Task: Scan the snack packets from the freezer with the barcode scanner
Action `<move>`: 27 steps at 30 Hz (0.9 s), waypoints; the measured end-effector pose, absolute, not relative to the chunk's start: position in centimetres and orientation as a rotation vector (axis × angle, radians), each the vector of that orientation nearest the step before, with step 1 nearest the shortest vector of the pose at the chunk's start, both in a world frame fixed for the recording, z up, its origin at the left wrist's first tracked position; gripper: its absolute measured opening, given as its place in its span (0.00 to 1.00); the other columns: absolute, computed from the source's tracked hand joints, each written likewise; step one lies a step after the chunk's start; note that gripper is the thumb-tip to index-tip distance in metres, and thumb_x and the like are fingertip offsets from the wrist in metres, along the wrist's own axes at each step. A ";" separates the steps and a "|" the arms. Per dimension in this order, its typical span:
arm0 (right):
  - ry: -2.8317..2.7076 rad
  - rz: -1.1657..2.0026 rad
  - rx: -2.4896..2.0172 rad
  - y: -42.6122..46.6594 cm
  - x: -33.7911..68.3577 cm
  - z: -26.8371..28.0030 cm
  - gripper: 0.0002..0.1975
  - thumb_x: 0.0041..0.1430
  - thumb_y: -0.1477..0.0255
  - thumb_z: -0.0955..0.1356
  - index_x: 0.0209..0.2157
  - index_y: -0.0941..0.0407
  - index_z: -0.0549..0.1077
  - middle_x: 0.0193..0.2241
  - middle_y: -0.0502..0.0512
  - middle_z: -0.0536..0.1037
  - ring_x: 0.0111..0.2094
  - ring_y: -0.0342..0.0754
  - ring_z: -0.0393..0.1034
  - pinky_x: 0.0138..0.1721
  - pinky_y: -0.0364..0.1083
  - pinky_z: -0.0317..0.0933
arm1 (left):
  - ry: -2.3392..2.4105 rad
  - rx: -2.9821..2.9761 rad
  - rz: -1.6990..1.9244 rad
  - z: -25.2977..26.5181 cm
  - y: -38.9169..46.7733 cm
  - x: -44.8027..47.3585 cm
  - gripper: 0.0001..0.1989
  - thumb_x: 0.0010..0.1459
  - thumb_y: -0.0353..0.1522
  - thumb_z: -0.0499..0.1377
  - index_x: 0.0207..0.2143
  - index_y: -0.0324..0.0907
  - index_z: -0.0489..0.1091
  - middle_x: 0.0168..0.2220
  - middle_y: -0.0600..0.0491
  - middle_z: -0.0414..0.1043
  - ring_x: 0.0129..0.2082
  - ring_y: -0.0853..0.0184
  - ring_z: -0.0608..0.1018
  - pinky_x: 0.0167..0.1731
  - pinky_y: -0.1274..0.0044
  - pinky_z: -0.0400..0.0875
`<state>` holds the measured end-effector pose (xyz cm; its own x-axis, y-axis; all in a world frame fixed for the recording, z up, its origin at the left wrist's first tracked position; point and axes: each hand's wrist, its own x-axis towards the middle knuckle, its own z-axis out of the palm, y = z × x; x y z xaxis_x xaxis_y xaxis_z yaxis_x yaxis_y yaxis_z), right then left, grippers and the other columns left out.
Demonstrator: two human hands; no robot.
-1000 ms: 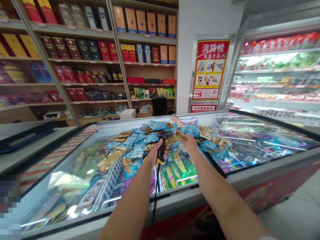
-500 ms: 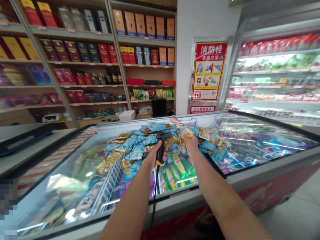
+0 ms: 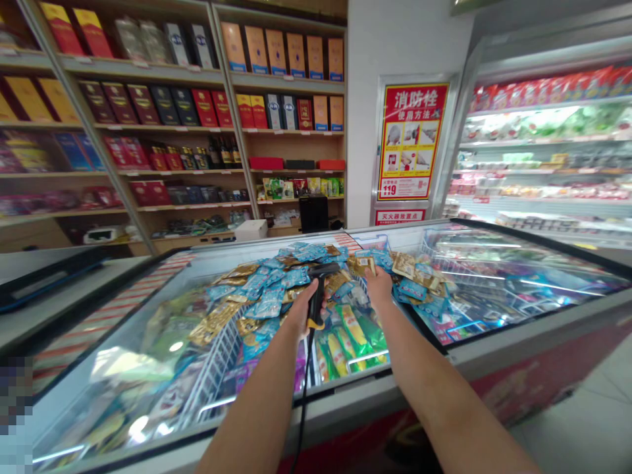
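Observation:
My left hand (image 3: 305,307) is wrapped round the handle of a black and yellow barcode scanner (image 3: 316,301), its head pointing right and its cord hanging down over the freezer edge. Pinched in my right hand (image 3: 379,287) is a gold packet (image 3: 362,264) with a pale label facing the scanner. Blue packets (image 3: 269,301) and more gold packets (image 3: 217,320) lie heaped on the glass to the left. On the right of my right hand sits a smaller pile of blue packets (image 3: 413,288) and gold ones.
Beneath the glass of the chest freezer (image 3: 474,355) are green and yellow packs (image 3: 351,329) and a white wire basket (image 3: 212,368). Behind stand shelves of boxes (image 3: 170,104), a fire-hydrant poster (image 3: 413,141) and a lit chiller (image 3: 548,148). A dark device (image 3: 54,273) lies at left.
The gold packet in my right hand has turned and shifted slightly left, so its pale label now shows. My left hand and the scanner have barely moved.

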<state>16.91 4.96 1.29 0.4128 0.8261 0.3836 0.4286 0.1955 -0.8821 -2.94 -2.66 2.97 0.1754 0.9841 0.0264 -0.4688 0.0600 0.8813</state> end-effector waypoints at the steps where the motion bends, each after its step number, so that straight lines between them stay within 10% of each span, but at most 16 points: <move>1: -1.270 0.363 -1.516 4.9 17.1 1.2 0.14 0.53 0.68 0.63 0.35 0.60 0.76 0.27 0.56 0.77 0.31 0.48 0.70 0.34 0.43 0.60 | 0.723 0.911 1.259 2.9 -2.6 -3.0 0.24 0.50 0.46 0.60 0.42 0.36 0.69 0.26 0.52 0.68 0.19 0.75 0.67 0.15 0.84 0.61; 27: -1.501 0.120 -1.835 5.3 15.7 0.4 0.13 0.62 0.76 0.57 0.39 0.60 0.71 0.33 0.58 0.76 0.34 0.47 0.69 0.31 0.42 0.52 | 0.751 0.944 1.221 3.6 -3.6 -2.6 0.24 0.48 0.46 0.62 0.41 0.38 0.69 0.24 0.54 0.68 0.17 0.75 0.67 0.15 0.83 0.58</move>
<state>15.66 5.29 0.38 0.3084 0.8755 0.3720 0.8055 -0.0323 -0.5917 -2.64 -3.60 3.59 0.2015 0.9794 0.0154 -0.4282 0.0739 0.9006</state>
